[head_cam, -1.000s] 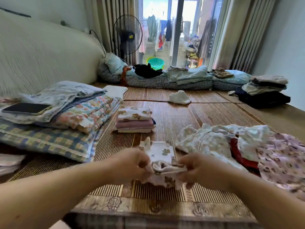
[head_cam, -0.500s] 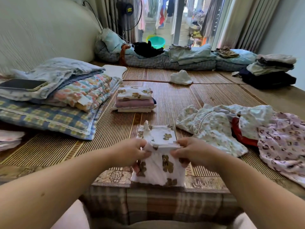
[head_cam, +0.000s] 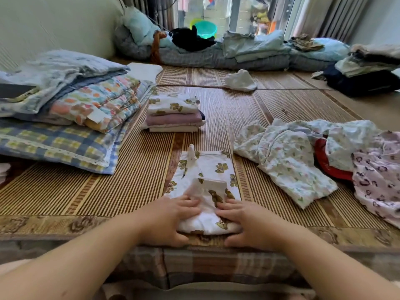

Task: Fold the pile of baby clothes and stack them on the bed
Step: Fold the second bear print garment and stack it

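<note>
Since half a second ago, both hands have lowered from pinching the raised hem and now lie on the cloth. A white bear-print baby garment (head_cam: 207,169) lies on the woven bed mat (head_cam: 108,191) at its near edge, its lower part folded up over itself. The left hand (head_cam: 171,219) and right hand (head_cam: 244,224) rest side by side on that fold, fingers fairly straight and spread, pressing down and gripping nothing. This looks like flattening the crease so the fold keeps its shape before the next one.

Just beyond the garment, slightly left, stands a neat stack of folded baby clothes (head_cam: 173,113), likely where this piece goes. To the right, near the garment but apart from it, sprawls the unfolded pile (head_cam: 287,161), floral and patterned pieces with something red among them. Pillows and quilts (head_cam: 65,109) fill the left side. A loose white cloth (head_cam: 240,80) lies farther back. Bare mat lies between the garment and the stack.
</note>
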Demonstrator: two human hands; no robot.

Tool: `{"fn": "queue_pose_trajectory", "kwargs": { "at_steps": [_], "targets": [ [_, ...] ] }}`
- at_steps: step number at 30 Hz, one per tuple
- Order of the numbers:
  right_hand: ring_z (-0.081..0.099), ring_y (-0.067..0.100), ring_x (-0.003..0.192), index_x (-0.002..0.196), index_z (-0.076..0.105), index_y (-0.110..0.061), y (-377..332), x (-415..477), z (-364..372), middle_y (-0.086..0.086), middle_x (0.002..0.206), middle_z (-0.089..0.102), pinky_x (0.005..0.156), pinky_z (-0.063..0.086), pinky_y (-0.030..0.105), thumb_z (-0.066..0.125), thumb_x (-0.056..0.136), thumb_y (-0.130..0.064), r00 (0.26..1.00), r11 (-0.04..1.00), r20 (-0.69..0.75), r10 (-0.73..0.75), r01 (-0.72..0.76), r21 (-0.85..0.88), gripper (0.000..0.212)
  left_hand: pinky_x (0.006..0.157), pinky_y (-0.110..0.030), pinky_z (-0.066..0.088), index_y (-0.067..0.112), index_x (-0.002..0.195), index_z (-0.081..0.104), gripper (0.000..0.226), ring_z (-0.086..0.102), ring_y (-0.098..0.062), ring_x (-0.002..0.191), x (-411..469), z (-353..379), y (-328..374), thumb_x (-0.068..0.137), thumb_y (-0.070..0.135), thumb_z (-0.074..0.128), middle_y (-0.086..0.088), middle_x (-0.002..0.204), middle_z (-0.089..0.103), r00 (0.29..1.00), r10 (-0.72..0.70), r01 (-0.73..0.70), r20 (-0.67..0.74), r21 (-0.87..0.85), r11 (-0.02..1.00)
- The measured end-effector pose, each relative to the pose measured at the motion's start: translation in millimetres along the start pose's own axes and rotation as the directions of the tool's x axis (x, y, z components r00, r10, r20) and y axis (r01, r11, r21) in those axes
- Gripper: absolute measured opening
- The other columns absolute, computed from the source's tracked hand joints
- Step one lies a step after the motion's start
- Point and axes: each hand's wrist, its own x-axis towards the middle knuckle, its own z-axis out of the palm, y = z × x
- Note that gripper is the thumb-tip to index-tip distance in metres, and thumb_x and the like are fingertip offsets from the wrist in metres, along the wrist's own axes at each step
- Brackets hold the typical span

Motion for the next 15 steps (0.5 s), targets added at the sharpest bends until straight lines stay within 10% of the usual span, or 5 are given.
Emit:
{"fn": "queue_pose_trajectory", "kwargs": {
  "at_steps": [7,10,15],
  "targets": [
    [0.039,-0.017,0.114,0.124,0.063,-0.031,16,-8,6,-0.023,0.128,0.054,0.097,0.024,-0.001,0.058,0.089,-0.019,0.981,0.978,-0.187,0.052,-0.013,0.207,0.038,0.108,-0.026,0.039,0.036,0.127,0.060,0.041,0.050,-0.001,0.124,-6,8,-12,0.087,0.028,0.051,0.020,0.134,0.055,0.969,-0.016,0.002,-0.245,-0.055,0.998],
    [0.051,-0.001,0.057,0.082,0.074,-0.018,17,-8,-4,-0.003,0.074,0.067,0.057,0.042,0.022,0.057,0.081,-0.016,0.978,0.875,-0.144,0.153,-0.066,0.480,0.017,0.064,-0.025,0.051,0.028,0.084,0.069,0.015,0.060,-0.004,0.069,-13,-1,-16,0.084,0.025,0.055,0.011,0.078,0.068,0.959,-0.097,0.026,-0.265,-0.258,0.966],
    [0.045,0.015,0.058,0.067,0.058,-0.009,11,-1,-31,-0.001,0.062,0.049,0.057,0.036,0.032,0.053,0.066,-0.028,0.988,0.723,-0.047,0.148,-0.076,0.686,0.020,0.051,-0.027,0.038,0.012,0.066,0.061,0.018,0.045,-0.015,0.052,-13,-23,-10,0.083,0.011,0.055,-0.003,0.060,0.054,0.970,-0.154,0.001,-0.190,-0.625,0.780]
  ]
}}
